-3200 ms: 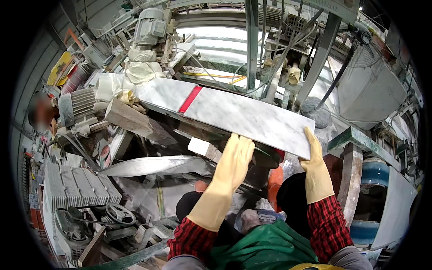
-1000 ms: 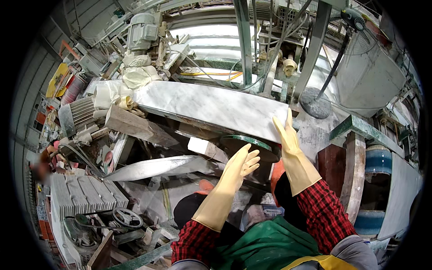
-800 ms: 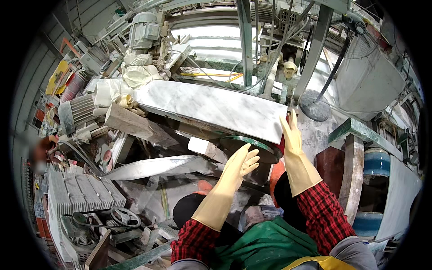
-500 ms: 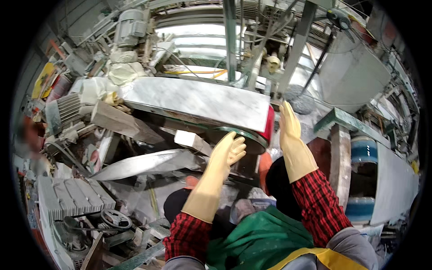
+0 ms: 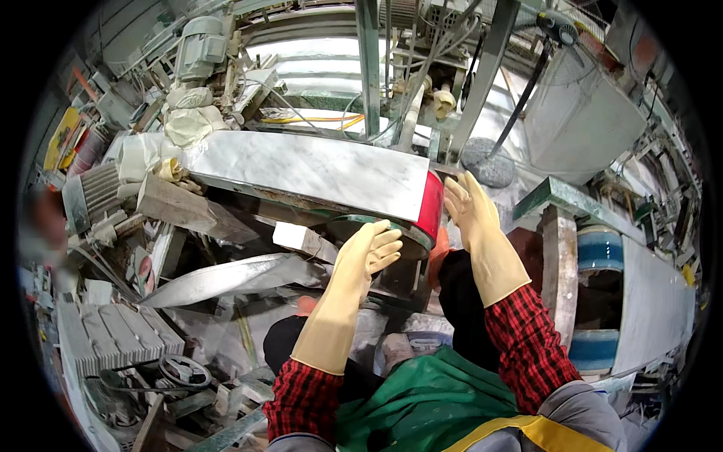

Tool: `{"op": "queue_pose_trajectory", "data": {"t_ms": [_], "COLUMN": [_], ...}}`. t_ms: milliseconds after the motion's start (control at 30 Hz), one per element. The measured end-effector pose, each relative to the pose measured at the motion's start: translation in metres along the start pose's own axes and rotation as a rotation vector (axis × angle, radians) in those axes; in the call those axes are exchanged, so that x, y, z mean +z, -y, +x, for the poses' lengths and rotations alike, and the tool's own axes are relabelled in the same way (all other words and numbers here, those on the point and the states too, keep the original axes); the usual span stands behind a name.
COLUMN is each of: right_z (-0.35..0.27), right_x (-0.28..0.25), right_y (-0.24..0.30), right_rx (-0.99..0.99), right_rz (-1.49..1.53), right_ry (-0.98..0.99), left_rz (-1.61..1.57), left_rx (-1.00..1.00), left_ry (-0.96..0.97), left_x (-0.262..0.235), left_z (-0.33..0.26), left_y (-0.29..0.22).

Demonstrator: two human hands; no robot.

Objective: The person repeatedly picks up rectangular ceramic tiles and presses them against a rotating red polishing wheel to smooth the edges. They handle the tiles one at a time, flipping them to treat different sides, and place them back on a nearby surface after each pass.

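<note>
Both hands wear long cream rubber gloves and hold nothing. My left hand (image 5: pixel 374 248) has its fingers extended and slightly bent at the near edge of a long panel with white marbled top (image 5: pixel 316 167). Beside it, a green rounded plate (image 5: pixel 354 220) shows under the panel; contact cannot be made out. Just right of the panel's red curved end (image 5: pixel 431 203) is my right hand (image 5: pixel 476 215), palm turned toward it, fingers stretched and a little apart. Whether its fingertips touch the red end is unclear.
A squared block (image 5: pixel 297 238) and a curved pale sheet (image 5: pixel 226 280) lie left of my left hand. On the right stands a frame with blue rollers (image 5: pixel 599 252). A round grey base (image 5: pixel 488 162) carries a dark pole. A handwheel (image 5: pixel 184 371) sits at lower left.
My view has shifted, so the surroundings sit further left. My right hand has turned its palm and fingers toward the red end, its fingers spreading a little. The left hand remains beside the panel's near edge.
</note>
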State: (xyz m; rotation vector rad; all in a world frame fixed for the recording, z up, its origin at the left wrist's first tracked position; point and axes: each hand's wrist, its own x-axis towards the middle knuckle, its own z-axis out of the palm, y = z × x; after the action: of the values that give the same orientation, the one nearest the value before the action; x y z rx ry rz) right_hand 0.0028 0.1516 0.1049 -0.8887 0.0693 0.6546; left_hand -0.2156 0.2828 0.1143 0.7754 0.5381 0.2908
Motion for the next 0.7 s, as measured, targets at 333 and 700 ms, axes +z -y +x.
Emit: {"op": "queue_pose_trajectory", "data": {"t_ms": [333, 700], "right_z": [-0.008, -0.018], "right_x": [0.018, 0.012], "right_y": [-0.014, 0.008], "right_rx": [0.013, 0.123], "right_rz": [-0.139, -0.22], "right_ry": [0.22, 0.208], "left_rz": [0.108, 0.145], "left_rx": [-0.125, -0.162], "left_ry": [0.005, -0.002], "left_x": [0.004, 0.011], "left_z": [0.012, 0.024], "left_y": [0.016, 0.021]}}
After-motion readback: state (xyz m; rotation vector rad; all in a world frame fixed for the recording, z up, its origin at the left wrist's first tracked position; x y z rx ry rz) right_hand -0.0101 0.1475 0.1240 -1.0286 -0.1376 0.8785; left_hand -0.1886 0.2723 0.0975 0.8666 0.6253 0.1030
